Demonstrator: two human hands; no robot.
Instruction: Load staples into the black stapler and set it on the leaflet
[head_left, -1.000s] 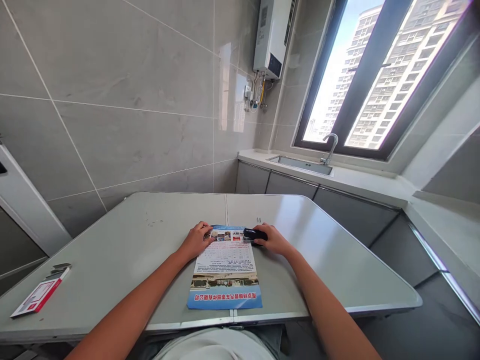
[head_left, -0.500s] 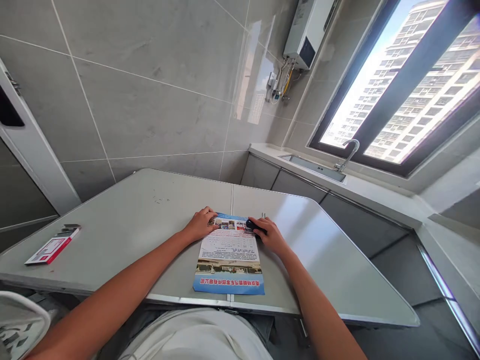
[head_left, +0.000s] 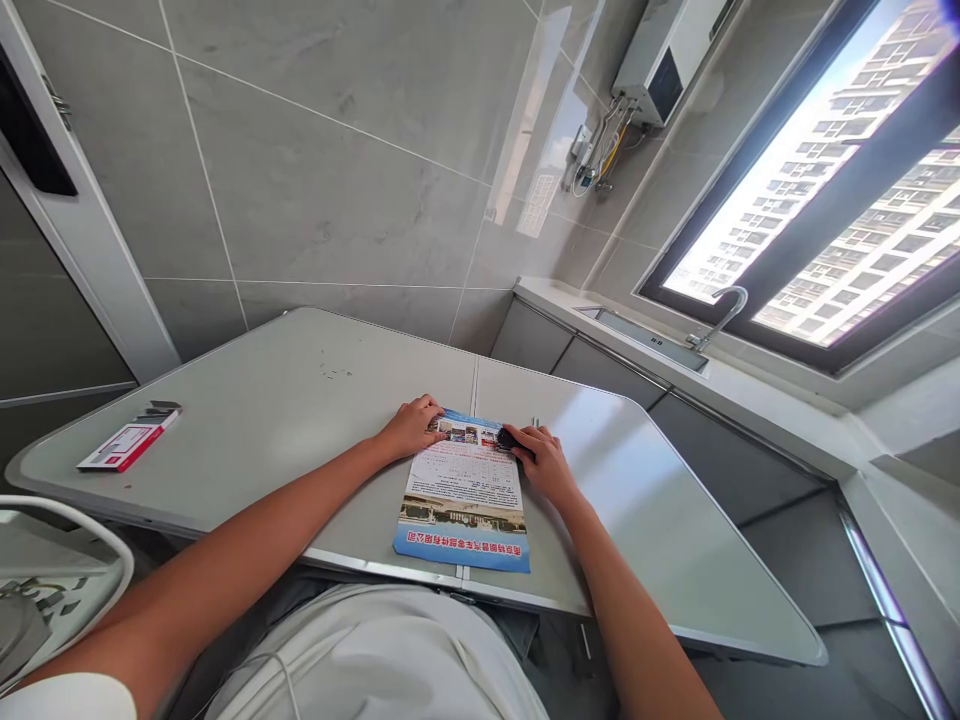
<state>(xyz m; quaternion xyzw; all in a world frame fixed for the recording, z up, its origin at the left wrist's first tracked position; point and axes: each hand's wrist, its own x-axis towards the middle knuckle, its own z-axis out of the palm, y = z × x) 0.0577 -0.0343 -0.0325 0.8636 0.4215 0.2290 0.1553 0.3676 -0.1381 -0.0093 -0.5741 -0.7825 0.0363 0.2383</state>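
Note:
A printed sheet with a blue border lies on the light table, its large red lettering upside down near the front edge. My left hand grips the sheet's far left corner between thumb and fingers. Closed round a small black stapler-like tool, my right hand is at the sheet's far right edge. The tool's front end overlaps the paper; its underside is hidden.
A red and white box lies at the table's left end. A white-framed object stands at the lower left. Beyond the table's right side are a counter with a sink and a faucet.
The camera view has tilted and shifted, so the whole scene sits differently. Both hands keep nearly the same places on the sheet, and the black tool is still in my right hand.

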